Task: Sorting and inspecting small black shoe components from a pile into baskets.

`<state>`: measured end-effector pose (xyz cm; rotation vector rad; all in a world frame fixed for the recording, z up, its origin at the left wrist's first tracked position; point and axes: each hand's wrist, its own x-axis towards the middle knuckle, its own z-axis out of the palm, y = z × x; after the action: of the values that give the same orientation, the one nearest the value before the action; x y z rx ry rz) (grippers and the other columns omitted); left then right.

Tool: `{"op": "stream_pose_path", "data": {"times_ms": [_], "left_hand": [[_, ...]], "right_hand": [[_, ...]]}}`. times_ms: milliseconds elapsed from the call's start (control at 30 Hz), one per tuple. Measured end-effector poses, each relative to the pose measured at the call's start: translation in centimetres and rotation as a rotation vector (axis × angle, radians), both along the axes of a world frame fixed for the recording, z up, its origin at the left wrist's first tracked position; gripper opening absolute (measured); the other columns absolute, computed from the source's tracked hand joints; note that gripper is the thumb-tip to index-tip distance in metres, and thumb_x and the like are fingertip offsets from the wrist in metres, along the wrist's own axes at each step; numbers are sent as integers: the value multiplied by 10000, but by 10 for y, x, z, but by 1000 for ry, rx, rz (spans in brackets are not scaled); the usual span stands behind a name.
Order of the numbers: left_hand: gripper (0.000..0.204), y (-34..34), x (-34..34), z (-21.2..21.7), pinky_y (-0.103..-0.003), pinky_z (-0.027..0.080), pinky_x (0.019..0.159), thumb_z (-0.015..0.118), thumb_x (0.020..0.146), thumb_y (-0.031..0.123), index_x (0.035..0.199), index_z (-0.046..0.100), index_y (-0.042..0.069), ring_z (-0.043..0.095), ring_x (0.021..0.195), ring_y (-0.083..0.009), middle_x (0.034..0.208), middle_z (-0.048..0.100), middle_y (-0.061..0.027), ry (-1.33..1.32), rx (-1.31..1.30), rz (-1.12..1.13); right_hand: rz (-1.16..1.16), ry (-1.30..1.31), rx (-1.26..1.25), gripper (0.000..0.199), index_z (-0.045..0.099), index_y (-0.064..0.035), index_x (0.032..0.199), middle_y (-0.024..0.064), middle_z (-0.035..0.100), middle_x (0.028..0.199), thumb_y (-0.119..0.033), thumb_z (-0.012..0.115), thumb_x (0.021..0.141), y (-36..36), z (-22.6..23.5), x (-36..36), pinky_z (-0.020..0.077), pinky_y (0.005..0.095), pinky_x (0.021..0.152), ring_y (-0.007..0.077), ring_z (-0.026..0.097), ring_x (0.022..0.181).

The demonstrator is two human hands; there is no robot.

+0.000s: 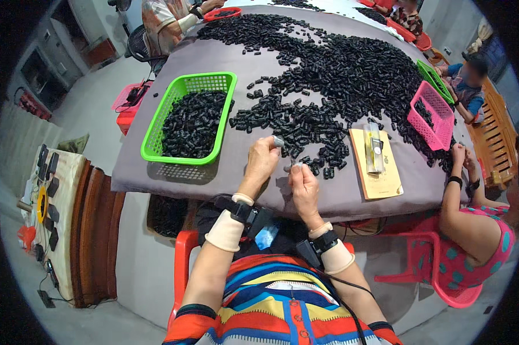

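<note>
My left hand (262, 160) is raised over the near edge of the grey table (213, 63), its fingertips pinched on a small grey piece (278, 141). My right hand (303, 184) sits just below and to the right of it, pinching another small pale piece (297, 164). Both wrists wear beige bands with black devices strapped on. Right beyond my hands lies a big heap of small black parts (340, 75) spread over the table.
A green basket (182, 95) full of black parts stands to the left. A pink basket (435, 115) and a yellow card with a clear packet (376, 158) lie to the right. Other people sit around the table; one in pink sits at my right.
</note>
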<state>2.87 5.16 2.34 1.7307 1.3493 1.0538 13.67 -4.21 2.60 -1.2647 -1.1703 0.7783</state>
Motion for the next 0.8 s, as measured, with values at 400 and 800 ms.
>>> {"op": "stream_pose_path", "data": {"times_ms": [400, 800], "left_hand": [[162, 8, 9, 6, -439, 457, 664, 516, 696, -45, 843, 559, 7, 551, 807, -379, 852, 528, -162, 332, 404, -260], [205, -39, -24, 0, -213, 468, 467, 613, 749, -37, 946, 587, 9, 544, 534, -107, 732, 567, -28, -886, -596, -176]], "right_hand": [[1, 17, 28, 324, 462, -45, 695, -22, 454, 577, -266, 471, 931, 2, -6, 4, 328, 223, 489, 46, 385, 550], [28, -1, 47, 307, 469, -43, 701, -31, 443, 565, -251, 486, 926, 6, -9, 2, 321, 219, 480, 43, 379, 533]]}}
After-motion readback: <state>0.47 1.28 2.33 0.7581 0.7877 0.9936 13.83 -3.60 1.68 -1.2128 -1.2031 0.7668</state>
